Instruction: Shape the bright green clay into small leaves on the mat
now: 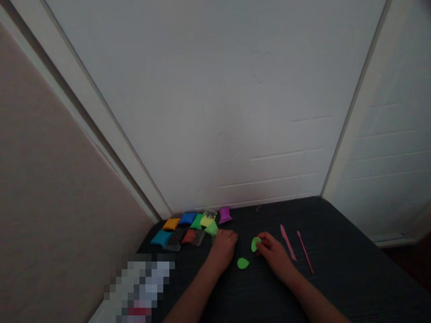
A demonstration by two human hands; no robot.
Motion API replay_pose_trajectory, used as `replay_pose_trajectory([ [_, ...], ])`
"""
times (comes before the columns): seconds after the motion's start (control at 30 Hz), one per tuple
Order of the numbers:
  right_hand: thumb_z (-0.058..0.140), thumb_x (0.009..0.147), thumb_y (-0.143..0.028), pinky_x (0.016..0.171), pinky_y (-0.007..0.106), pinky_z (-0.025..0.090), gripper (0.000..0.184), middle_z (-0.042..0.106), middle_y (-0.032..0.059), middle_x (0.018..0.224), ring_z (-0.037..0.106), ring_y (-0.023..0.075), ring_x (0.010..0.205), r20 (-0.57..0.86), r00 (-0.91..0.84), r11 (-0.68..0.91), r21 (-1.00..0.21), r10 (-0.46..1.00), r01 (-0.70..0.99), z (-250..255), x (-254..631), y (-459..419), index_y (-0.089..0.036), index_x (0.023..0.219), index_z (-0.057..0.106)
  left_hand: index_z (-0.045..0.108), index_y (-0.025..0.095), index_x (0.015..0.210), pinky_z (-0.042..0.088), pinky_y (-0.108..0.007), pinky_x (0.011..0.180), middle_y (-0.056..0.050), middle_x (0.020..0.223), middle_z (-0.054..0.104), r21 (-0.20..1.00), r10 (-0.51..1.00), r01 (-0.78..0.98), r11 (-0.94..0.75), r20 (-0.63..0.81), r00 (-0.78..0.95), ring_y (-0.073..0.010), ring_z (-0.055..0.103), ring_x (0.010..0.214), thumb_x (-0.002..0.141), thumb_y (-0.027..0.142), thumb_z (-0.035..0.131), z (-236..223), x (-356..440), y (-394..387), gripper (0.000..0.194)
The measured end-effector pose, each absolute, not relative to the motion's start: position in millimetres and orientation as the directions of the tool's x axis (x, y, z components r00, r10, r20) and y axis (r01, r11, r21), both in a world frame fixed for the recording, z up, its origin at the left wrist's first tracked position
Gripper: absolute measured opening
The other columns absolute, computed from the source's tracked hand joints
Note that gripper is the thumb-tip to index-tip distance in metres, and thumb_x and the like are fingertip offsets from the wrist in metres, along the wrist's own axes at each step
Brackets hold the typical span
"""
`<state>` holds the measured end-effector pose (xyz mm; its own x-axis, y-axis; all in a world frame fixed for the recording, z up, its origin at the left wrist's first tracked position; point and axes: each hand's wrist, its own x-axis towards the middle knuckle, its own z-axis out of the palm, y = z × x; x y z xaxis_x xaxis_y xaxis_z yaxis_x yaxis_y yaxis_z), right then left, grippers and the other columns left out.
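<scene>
My right hand point(272, 252) pinches a flat, bright green piece of modelling clay point(255, 245), rounded and slightly curled, between thumb and fingers just above the table. A second green clay piece point(243, 263), teardrop-shaped and flat, lies on the dark table between my two forearms. My left hand point(225, 246) is closed, back upward, beside a light green clay packet point(212, 229). A sliver of green clay shows at its fingers' right edge; the rest of what it grips is hidden.
Clay packets in several colours, among them a blue one point(187, 218), an orange one point(171, 224) and a purple one point(225, 215), lie at the back left. A pink plastic knife point(288, 242) and a thin pink tool point(305, 252) lie right. The table point(340, 242) meets a white panel point(188, 112).
</scene>
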<state>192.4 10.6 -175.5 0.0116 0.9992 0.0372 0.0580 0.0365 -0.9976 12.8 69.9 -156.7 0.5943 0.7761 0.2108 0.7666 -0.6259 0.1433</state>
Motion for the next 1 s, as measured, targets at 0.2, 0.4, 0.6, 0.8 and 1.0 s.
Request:
replay_pose_trajectory([
  [0.2,0.048,0.078,-0.034,0.06,0.026,0.039,0.016,0.056,-0.0011,0.067,0.054,0.014,0.063,0.024,-0.009,0.025,-0.996,1.0,0.085,-179,193,12,-0.019,0.084,0.05,0.056,0.018,0.1,0.039,-0.035,0.083,-0.006,0.096,0.06,0.398,0.761,0.678,-0.617,0.521,0.387,-0.0189,0.052,0.091,0.081,0.021,0.043,-141,13,70,0.023],
  [0.4,0.046,0.079,-0.035,0.062,0.026,0.038,0.017,0.055,-0.0007,0.066,0.053,0.0145,0.065,0.039,-0.017,0.041,-0.991,0.999,0.127,-176,192,11,-0.019,0.082,0.049,0.054,0.02,0.102,0.042,-0.027,0.069,-0.002,0.08,0.059,0.865,0.843,0.255,-0.433,0.489,-0.224,-0.0134,0.056,0.074,0.071,0.032,0.058,-84,24,89,0.033],
  [0.6,0.047,0.078,-0.036,0.062,0.027,0.039,0.02,0.056,0.0001,0.069,0.055,0.0155,0.067,0.022,0.005,0.021,-0.992,1.0,0.125,-179,193,12,-0.019,0.087,0.05,0.054,0.017,0.098,0.042,-0.022,0.067,-0.003,0.086,0.058,0.811,0.908,-0.423,-0.404,0.297,-0.296,-0.0109,0.057,0.077,0.071,0.031,0.058,-58,25,108,0.031],
  [0.8,0.046,0.079,-0.038,0.06,0.026,0.038,0.021,0.055,-0.0001,0.068,0.054,0.0149,0.065,0.036,-0.001,0.036,-0.99,0.999,0.14,-178,191,12,-0.018,0.085,0.05,0.063,0.017,0.079,0.042,-0.027,0.071,-0.003,0.079,0.06,0.674,0.828,0.484,-0.558,0.411,0.382,-0.0143,0.054,0.075,0.071,0.025,0.057,-110,26,90,0.012],
  [1.0,0.048,0.077,-0.034,0.058,0.025,0.039,0.018,0.056,-0.0006,0.068,0.053,0.0139,0.064,0.061,0.013,0.059,-0.994,0.998,0.092,-181,189,12,-0.018,0.085,0.05,0.058,0.019,0.097,0.044,-0.032,0.08,-0.006,0.091,0.062,0.329,0.813,0.751,-0.572,0.343,0.469,-0.0171,0.056,0.088,0.081,0.021,0.044,-179,22,71,0.022],
])
